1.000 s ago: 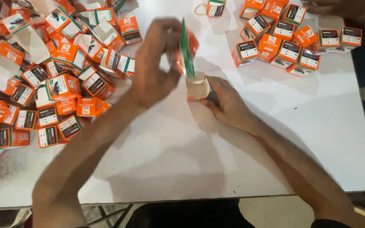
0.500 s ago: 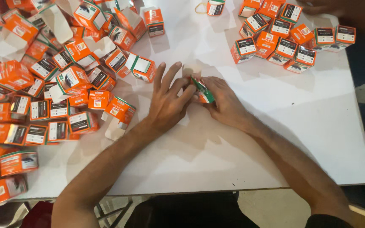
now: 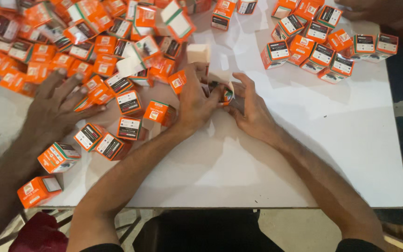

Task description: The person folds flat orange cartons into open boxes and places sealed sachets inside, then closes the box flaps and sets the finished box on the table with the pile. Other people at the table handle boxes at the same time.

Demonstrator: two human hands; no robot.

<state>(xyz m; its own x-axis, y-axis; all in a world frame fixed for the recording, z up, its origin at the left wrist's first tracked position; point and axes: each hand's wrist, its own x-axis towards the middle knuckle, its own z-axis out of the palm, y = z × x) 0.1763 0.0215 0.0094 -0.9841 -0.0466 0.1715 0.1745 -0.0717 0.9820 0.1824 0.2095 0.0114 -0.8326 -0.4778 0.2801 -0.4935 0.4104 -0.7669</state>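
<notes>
A white rectangular desk fills most of the view, its near edge running along the bottom. At ten to twelve o'clock on it spreads a dense heap of small orange cardboard boxes with black-and-white labels, many lying tilted or on their sides. A smaller cluster of the same orange boxes stands more neatly at one to two o'clock, well apart from the heap. Loose orange boxes trail from the heap toward eight o'clock, some close to the desk's near left edge.

A co-worker's hand comes in from nine o'clock and lies flat with its fingers spread on the edge of the heap.

The person's two forearms rise from six o'clock and meet near the desk's centre. The left hand is curled, its fingers bent narrowly inward and pinching one side of a small, partly folded orange-and-white carton. The right hand sits just at three o'clock of it, its fingers arched over the carton's far side and touching it, the thumb low near the desk. The carton therefore lies between the two sets of fingertips, gripped from both sides, at about twelve o'clock of the wrists and just above the desk surface. Its pale flaps stand open upward. What is inside it is too small to tell.

A white blank box stands just at eleven o'clock of the carton.
</notes>
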